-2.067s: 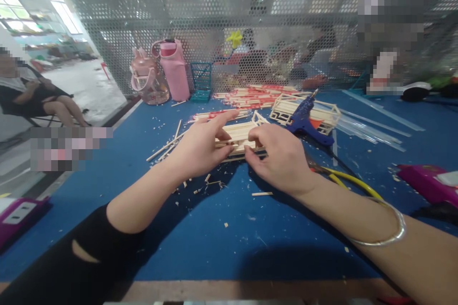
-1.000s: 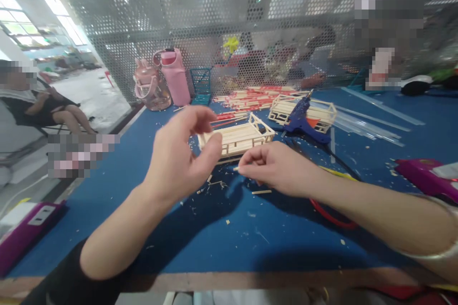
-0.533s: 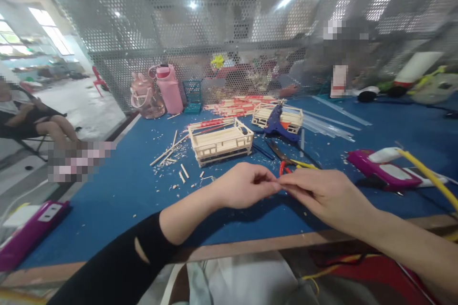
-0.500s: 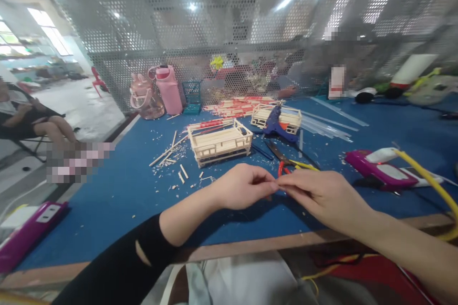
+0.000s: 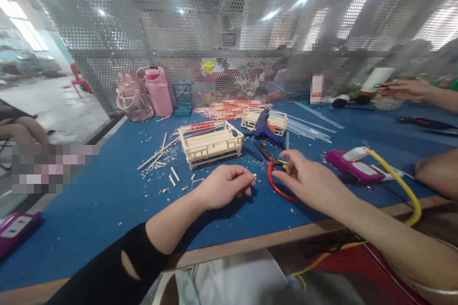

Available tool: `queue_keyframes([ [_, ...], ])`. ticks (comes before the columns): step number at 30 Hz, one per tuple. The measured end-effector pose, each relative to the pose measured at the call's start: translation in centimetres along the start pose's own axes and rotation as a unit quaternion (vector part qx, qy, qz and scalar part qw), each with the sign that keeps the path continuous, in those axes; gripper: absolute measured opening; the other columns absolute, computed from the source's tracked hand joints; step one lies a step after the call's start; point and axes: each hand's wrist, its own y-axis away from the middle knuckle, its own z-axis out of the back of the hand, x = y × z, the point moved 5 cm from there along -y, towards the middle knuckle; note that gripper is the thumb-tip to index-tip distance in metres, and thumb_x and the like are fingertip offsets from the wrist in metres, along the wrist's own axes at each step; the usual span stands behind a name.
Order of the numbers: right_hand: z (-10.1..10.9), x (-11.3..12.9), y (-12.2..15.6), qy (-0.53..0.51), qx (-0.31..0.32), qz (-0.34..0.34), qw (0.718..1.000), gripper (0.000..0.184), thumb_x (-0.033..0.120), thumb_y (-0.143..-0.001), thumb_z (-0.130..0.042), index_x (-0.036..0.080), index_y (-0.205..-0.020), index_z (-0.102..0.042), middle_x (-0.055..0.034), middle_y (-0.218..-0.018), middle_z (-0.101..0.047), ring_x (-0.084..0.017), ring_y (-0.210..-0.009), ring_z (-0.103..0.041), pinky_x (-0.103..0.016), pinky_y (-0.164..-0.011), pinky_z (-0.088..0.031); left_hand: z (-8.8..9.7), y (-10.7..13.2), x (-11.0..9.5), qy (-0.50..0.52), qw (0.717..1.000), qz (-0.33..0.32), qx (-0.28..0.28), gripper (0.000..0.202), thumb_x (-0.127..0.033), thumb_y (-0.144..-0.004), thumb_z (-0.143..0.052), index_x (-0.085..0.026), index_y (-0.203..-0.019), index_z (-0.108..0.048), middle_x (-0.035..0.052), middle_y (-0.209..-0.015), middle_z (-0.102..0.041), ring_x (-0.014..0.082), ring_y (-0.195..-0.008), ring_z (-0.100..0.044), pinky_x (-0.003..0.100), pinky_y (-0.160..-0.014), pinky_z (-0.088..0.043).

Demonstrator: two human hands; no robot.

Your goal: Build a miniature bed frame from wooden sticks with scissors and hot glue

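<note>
My left hand (image 5: 229,187) is closed in a pinch over the front of the table. Between its fingertips shows the pale tip of a small wooden stick piece (image 5: 255,177); the rest is hidden. My right hand (image 5: 309,178) is open, thumb and forefinger apart, over the handles of the pliers (image 5: 282,191), which have dark jaws and red and yellow grips. Whether it touches them I cannot tell. Beyond my left hand stands a small wooden stick-built frame (image 5: 211,145) with railings. A second wooden frame (image 5: 246,118) sits farther back, partly behind a blue glue gun (image 5: 265,128).
Loose sticks (image 5: 157,153) and scraps lie left of the nearer frame. Red-and-pale sticks (image 5: 229,108) and clear glue sticks (image 5: 307,128) lie behind. A purple power strip (image 5: 354,167) with a yellow cable is at right. Another person's hand (image 5: 404,89) reaches in there. Pink bottles (image 5: 159,91) stand back left.
My hands, fingertips together before, have parted. The right has opened and moved over the pliers; the left keeps its pinch. The view has turned right, and another person's arm now shows.
</note>
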Motion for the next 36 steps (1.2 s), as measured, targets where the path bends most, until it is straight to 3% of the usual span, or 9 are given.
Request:
queue_keyframes([
  [3,-0.4,-2.8,-0.4,0.088,0.065,-0.059,0.992,0.034,0.041,-0.081,-0.054,0.015,-0.103,-0.058,-0.0103,-0.082,-0.07,-0.025,-0.073,-0.067,-0.029,-0.054,-0.042,0.2,-0.3,0.3,0.064,0.997,0.0,-0.033,0.022,-0.037,-0.082,-0.054,-0.015,-0.075,-0.056,-0.0038,-0.061,-0.056,0.0048,-0.048,-0.041,0.018,-0.046,-0.03],
  [8,-0.8,-3.3,-1.5,0.078,0.152,-0.075,0.982,0.06,0.046,-0.075,-0.059,0.017,-0.127,-0.049,-0.008,-0.084,-0.069,-0.024,-0.073,-0.064,-0.028,-0.054,-0.04,0.4,-0.4,0.1,0.104,0.993,-0.02,-0.05,0.025,-0.039,-0.077,-0.062,-0.015,-0.073,-0.055,-0.0041,-0.061,-0.056,0.0041,-0.048,-0.043,0.019,-0.049,-0.033],
  [13,-0.6,-3.6,-1.1,-0.068,0.172,-0.126,0.975,0.059,0.024,-0.065,-0.059,0.013,-0.122,-0.053,0.002,-0.059,-0.055,-0.016,-0.054,-0.052,-0.026,-0.049,-0.034,0.7,-0.2,-0.2,0.115,0.99,-0.042,-0.075,0.026,-0.038,-0.072,-0.068,-0.016,-0.075,-0.055,-0.0051,-0.06,-0.056,0.0047,-0.049,-0.045,0.02,-0.052,-0.036],
  [15,-0.5,-3.9,0.1,-0.226,0.175,-0.173,0.943,0.063,0.02,-0.062,-0.055,0.014,-0.124,-0.049,0.0057,-0.055,-0.047,-0.012,-0.046,-0.043,-0.024,-0.044,-0.031,0.7,-0.1,-0.4,0.121,0.987,-0.053,-0.087,0.028,-0.04,-0.071,-0.069,-0.016,-0.074,-0.055,-0.0052,-0.06,-0.056,0.0049,-0.05,-0.045,0.02,-0.052,-0.037],
  [17,-0.6,-3.4,1.5,-0.401,0.182,-0.19,0.878,0.061,0.023,-0.06,-0.057,0.017,-0.12,-0.048,0.0064,-0.058,-0.046,-0.008,-0.043,-0.037,-0.022,-0.04,-0.027,0.7,0.0,-0.5,0.129,0.985,-0.064,-0.092,0.032,-0.045,-0.071,-0.069,-0.016,-0.072,-0.054,-0.0047,-0.059,-0.056,0.005,-0.05,-0.045,0.02,-0.052,-0.038],
  [20,-0.8,-1.4,3.1,-0.517,0.227,-0.167,0.808,0.049,0.033,-0.06,-0.065,0.019,-0.105,-0.051,0.0079,-0.054,-0.042,-0.006,-0.04,-0.035,-0.02,-0.037,-0.026,0.5,0.1,-0.8,0.14,0.983,-0.075,-0.097,0.041,-0.054,-0.07,-0.065,-0.015,-0.072,-0.056,-0.0032,-0.059,-0.057,0.0055,-0.05,-0.047,0.02,-0.051,-0.039],
  [26,0.1,2.7,2.6,-0.407,0.118,-0.026,0.905,0.046,0.019,-0.069,-0.056,0.022,-0.114,-0.045,0.0015,-0.077,-0.055,-0.011,-0.062,-0.052,-0.024,-0.058,-0.046,1.0,0.6,-1.4,0.137,0.97,-0.127,-0.154,0.042,-0.056,-0.071,-0.064,-0.014,-0.07,-0.057,-0.0028,-0.058,-0.057,0.0056,-0.05,-0.048,0.018,-0.05,-0.041],
  [31,-0.5,4.8,2.5,-0.367,0.122,0.005,0.922,0.05,0.011,-0.069,-0.046,0.019,-0.118,-0.041,0.0028,-0.071,-0.051,-0.011,-0.057,-0.047,-0.024,-0.052,-0.042,1.3,1.1,-2.0,0.068,0.958,-0.185,-0.207,0.034,-0.047,-0.078,-0.061,-0.015,-0.068,-0.056,-0.0021,-0.058,-0.057,0.0067,-0.051,-0.05,0.018,-0.05,-0.043],
  [36,-0.3,5.6,2.6,-0.31,0.054,0.042,0.948,0.026,0.029,-0.081,-0.053,0.019,-0.104,-0.048,-0.0035,-0.084,-0.057,-0.015,-0.072,-0.053,-0.028,-0.063,-0.045,1.2,1.7,-2.6,-0.01,0.95,-0.231,-0.212,0.026,-0.037,-0.084,-0.056,-0.015,-0.071,-0.06,-0.0006,-0.059,-0.059,0.0079,-0.053,-0.052,0.018,-0.051,-0.044],
])
